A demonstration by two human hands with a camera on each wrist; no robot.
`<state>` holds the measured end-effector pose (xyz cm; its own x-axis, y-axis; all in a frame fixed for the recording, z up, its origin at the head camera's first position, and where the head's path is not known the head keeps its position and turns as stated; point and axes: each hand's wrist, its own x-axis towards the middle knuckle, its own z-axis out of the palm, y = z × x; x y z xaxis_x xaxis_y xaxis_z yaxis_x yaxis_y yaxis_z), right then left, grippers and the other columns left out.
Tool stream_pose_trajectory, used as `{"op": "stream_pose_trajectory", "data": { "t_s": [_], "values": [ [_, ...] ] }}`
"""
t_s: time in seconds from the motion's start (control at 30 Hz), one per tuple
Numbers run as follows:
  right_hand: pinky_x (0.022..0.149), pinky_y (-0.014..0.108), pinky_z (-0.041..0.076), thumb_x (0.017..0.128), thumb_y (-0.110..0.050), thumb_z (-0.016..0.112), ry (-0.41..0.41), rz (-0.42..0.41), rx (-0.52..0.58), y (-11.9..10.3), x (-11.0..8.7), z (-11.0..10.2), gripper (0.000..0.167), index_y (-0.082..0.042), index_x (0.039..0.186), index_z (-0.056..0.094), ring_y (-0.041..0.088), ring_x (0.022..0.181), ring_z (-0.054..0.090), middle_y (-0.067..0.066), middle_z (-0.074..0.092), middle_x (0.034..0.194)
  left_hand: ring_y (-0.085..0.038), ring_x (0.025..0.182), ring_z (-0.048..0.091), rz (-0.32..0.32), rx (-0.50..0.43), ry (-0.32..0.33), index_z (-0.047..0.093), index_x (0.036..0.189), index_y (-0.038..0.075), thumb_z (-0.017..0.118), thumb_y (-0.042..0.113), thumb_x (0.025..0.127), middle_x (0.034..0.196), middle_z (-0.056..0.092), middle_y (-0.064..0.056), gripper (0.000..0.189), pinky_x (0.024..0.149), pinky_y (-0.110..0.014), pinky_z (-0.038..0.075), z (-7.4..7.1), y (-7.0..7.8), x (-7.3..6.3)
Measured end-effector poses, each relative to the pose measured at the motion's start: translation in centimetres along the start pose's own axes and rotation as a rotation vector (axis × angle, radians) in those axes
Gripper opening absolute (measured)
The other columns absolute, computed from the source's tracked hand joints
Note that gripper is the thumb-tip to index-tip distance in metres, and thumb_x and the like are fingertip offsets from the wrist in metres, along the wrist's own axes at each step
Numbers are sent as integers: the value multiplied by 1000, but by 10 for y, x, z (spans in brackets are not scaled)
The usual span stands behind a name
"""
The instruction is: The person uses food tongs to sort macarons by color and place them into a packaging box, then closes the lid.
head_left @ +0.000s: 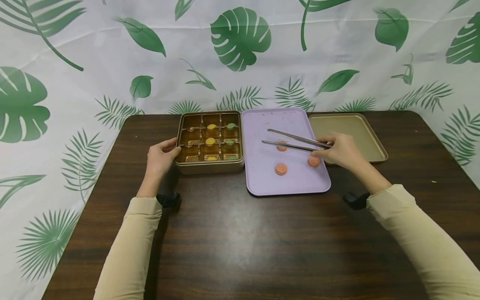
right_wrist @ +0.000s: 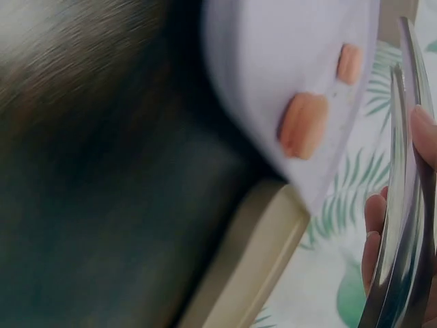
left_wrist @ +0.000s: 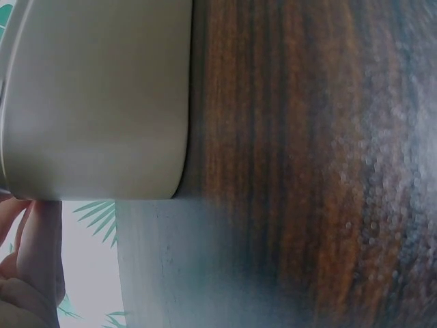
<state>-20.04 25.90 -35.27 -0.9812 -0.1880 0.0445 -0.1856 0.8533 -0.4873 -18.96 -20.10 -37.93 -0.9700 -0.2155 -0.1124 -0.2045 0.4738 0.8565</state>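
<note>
Metal tongs (head_left: 300, 138): gripped by right hand (head_left: 342, 150), parted above lilac tray (head_left: 270, 183) where three pink macarons (head_left: 281, 168) are laid. Compartmented box (head_left: 210, 168), left of tray: touched at left side by unclenched left hand (head_left: 159, 159).

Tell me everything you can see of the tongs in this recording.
The tongs are slim, silver and shiny, apparently metal, with two long arms. The right hand grips them near the joined end, which it partly hides. In the head view the arms stand apart, with nothing pinched between them. They extend over the purple tray, tips toward the box; one arm crosses in front of an orange cookie. Whether they touch it is unclear.
</note>
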Motion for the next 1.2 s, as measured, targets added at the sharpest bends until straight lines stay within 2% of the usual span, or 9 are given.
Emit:
{"op": "stream_pose_trajectory", "data": {
  "t_s": [0.2,0.67,0.97,1.2],
  "values": [
    [66,31,44,77,-25,79,9,14,-1,14,-6,-2,49,2,116,67,33,89,61,25,67,107,-31,121,58,1,-4,7,55,136,7,57,16,96,133,58,-20,41,100,-45,48,1,1,2],
    [68,35,47,77,-21,78,34,1,-31,33,-14,0,43,3,112,69,37,89,64,28,68,105,-32,122,57,1,-1,0,53,137,8,57,17,96,133,58,-20,42,100,-45,47,1,-1,3],
    [70,35,44,77,-29,80,-7,38,-41,39,-17,0,50,1,114,68,36,92,62,27,68,107,-32,122,57,-4,1,-1,54,137,9,56,17,96,133,58,-20,42,100,-46,47,1,-1,2],
    [68,33,44,76,-28,80,-8,38,-50,41,-18,1,49,2,112,69,34,89,62,26,68,105,-32,122,57,-6,-4,4,54,137,8,56,16,96,132,58,-21,42,100,-45,48,1,-1,1]
  ]
}}
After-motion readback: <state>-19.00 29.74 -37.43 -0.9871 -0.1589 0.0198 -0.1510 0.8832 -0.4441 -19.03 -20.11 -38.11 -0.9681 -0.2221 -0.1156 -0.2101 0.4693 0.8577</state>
